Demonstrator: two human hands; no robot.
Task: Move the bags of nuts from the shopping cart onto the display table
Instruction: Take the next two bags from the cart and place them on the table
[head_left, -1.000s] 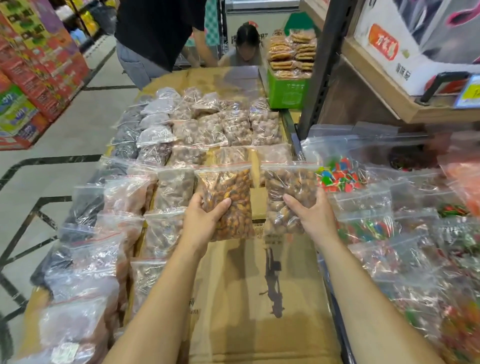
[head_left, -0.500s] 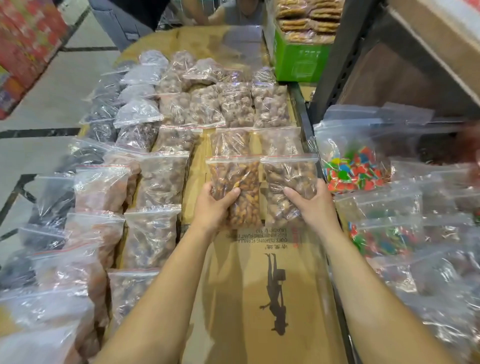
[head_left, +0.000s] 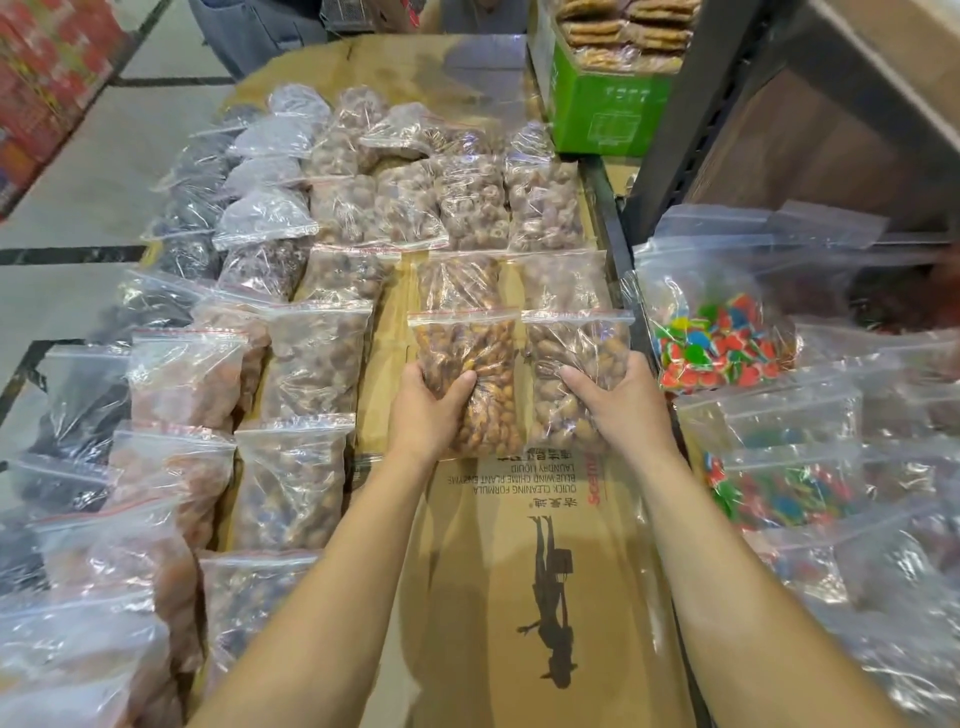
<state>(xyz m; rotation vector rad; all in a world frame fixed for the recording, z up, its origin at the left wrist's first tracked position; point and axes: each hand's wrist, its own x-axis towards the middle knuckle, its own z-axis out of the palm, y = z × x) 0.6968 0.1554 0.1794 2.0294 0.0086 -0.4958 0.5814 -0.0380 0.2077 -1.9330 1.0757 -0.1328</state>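
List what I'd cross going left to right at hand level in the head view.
Bag of orange-brown dried fruit → bag of pale brown nuts → left hand on the bag of glossy amber nuts → right hand on the bag of light tan nuts → bag of multicoloured candy.

I count two hands on the job: my left hand (head_left: 427, 410) on one bag of orange-brown nuts (head_left: 467, 379), my right hand (head_left: 621, 408) on one bag of pale brown nuts (head_left: 574, 364). One flattened cardboard sheet (head_left: 519, 597) covers the display table. One green box (head_left: 605, 106) sits at the far end. I make out two bags of coloured candy (head_left: 719, 343) on the right; the other bags are too many and too overlapped to count.
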